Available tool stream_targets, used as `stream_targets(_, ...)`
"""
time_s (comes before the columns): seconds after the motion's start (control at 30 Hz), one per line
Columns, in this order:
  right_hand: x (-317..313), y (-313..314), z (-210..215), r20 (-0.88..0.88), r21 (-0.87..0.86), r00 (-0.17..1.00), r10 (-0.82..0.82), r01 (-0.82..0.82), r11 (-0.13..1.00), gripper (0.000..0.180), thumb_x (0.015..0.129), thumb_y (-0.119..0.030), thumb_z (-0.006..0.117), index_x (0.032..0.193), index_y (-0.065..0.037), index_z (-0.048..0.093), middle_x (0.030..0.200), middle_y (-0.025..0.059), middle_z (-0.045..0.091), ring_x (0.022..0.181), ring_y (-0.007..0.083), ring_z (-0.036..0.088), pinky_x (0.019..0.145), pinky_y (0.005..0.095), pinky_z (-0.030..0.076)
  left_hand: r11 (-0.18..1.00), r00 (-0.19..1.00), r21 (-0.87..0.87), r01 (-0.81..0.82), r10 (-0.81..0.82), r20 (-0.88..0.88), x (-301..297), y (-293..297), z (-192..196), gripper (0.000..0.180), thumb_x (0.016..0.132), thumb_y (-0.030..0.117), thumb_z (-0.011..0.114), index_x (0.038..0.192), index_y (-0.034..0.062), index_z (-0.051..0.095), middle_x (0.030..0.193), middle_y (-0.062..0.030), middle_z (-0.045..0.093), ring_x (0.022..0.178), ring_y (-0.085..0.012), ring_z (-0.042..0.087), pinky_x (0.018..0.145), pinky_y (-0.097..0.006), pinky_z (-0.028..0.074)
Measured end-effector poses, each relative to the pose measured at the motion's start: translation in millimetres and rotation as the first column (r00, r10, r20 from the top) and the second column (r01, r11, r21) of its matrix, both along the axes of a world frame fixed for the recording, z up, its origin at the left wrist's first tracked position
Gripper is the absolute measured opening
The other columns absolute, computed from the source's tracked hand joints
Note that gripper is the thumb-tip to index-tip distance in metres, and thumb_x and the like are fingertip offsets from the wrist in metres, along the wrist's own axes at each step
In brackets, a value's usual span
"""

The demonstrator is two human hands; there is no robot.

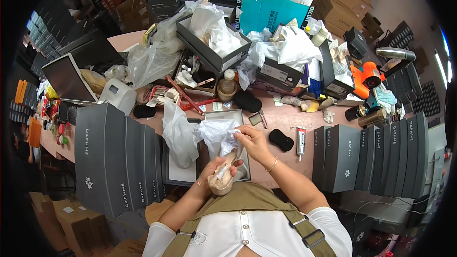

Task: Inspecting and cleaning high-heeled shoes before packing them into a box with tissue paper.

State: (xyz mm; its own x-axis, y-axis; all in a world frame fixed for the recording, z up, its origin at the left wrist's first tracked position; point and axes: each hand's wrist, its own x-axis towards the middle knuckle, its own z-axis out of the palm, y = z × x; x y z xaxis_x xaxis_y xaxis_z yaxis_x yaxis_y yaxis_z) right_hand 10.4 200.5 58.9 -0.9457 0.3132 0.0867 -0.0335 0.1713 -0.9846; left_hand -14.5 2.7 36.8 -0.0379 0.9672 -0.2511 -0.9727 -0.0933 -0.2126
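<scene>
My left hand (208, 172) is closed around a beige woven shoe (221, 184), its toe pointing toward me. White tissue paper (213, 132) spreads from the heel end of the shoe. With bent fingers, my right hand (255, 145) pinches the edge of that paper. Beneath my hands lies an open grey shoebox (245, 173) with a pale inside. A second box part, probably its lid (181, 173), is at its left, partly covered by a sheet of translucent white wrapping (179, 135).
Dark grey shoeboxes stand in rows at left (108, 157) and right (342, 159). To the right lie a black oval pad (281, 140) and a glue tube (301, 142). Beyond are a brown bottle (227, 88), an open shoebox with paper (233, 60) and an orange tape dispenser (365, 81).
</scene>
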Motion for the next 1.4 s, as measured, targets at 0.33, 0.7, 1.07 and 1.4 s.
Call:
stream_targets(0.33, -106.2, 78.2, 129.3, -0.427, 0.088, 0.845, -0.321, 0.392, 0.916, 0.019, 0.093, -0.013, 0.055, 0.101, 0.003, 0.062, 0.084, 0.0001, 0.061, 0.075, 0.0052, 0.051, 0.068, 0.0206, 0.042, 0.978, 0.995, 0.2, -0.058, 0.041, 0.087, -3.8, -4.2, -6.3, 0.057, 0.087, 0.021, 0.043, 0.131, -0.0126, 0.029, 0.092, -0.0237, 0.054, 0.079, -0.0292, 0.064, 0.075, -0.04, 0.058)
stream_targets(0.7, -153.2, 122.6, 95.3, -0.227, 0.577, 0.959, -0.171, 0.274, 0.77, 0.033, 0.089, -0.015, 0.057, 0.116, 0.004, 0.057, 0.1, 0.0117, 0.066, 0.089, 0.0178, 0.061, 0.079, 0.0283, 0.047, 0.912, 0.85, -0.109, -0.395, 0.317, -0.421, -15.2, 25.9, 5.1, 0.066, 0.094, 0.054, 0.037, 0.136, 0.003, 0.034, 0.122, -0.0173, 0.053, 0.095, -0.0258, 0.062, 0.082, -0.039, 0.055)
stream_targets(1.07, -5.9, -39.5, -39.1, 0.148, 0.673, 0.897, 0.416, -0.399, 0.622, 0.03, 0.093, -0.029, 0.044, 0.108, -0.003, 0.049, 0.101, 0.0223, 0.046, 0.094, 0.0397, 0.044, 0.097, 0.0526, 0.031, 0.705, 0.638, -0.247, -0.665, 0.365, -0.678, 36.4, 43.4, -12.9, 0.064, 0.096, 0.056, 0.03, 0.138, 0.0087, 0.03, 0.138, -0.0064, 0.038, 0.128, -0.0187, 0.036, 0.107, -0.034, 0.03)
stream_targets(1.4, 19.0, -57.0, -45.4, 0.073, 0.601, 0.976, 0.205, -0.207, 0.772, 0.049, 0.095, -0.039, 0.039, 0.101, 0.009, 0.047, 0.098, 0.0287, 0.049, 0.093, 0.0433, 0.047, 0.077, 0.0541, 0.037, 0.729, 0.684, -0.337, -0.596, 0.24, -0.689, 38.8, 35.7, -3.5, 0.069, 0.094, 0.059, 0.03, 0.137, 0.0044, 0.033, 0.136, -0.0095, 0.041, 0.126, -0.0186, 0.038, 0.105, -0.035, 0.033)
